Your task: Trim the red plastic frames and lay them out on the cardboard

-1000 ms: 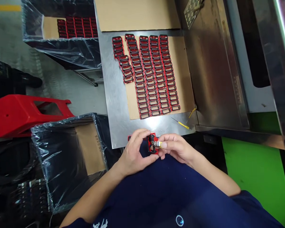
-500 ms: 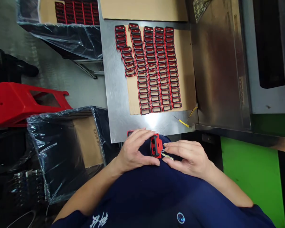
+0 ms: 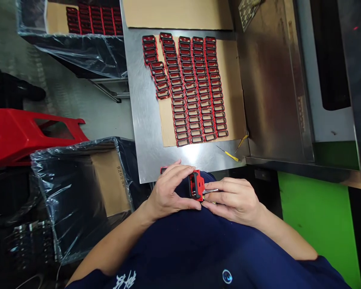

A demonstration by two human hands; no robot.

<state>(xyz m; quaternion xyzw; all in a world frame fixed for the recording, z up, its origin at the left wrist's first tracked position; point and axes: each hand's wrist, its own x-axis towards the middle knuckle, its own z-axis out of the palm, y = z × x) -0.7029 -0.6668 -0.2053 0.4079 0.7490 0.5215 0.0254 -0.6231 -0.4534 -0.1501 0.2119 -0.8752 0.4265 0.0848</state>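
"Where's the frame?"

"Before me, just off the near edge of the bench: my left hand pinches it end to end, my right hand grips a metal tool at its red side."

"Which step?"

"Working that side, I'd judge; the next move calls for a steady frame."

"Its lie?"

"Long axis runs from my body toward the bench, black face left."

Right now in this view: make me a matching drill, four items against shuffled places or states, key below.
1. Left hand
2. Right hand
3. Lined-up frames
4. Yellow-handled tools

A. In columns, mostly on cardboard
B. Holding a metal tool
C. At the cardboard's near right corner
D. Holding a red-and-black part

Pairs: 1-D, 2-B, 3-A, 4-C
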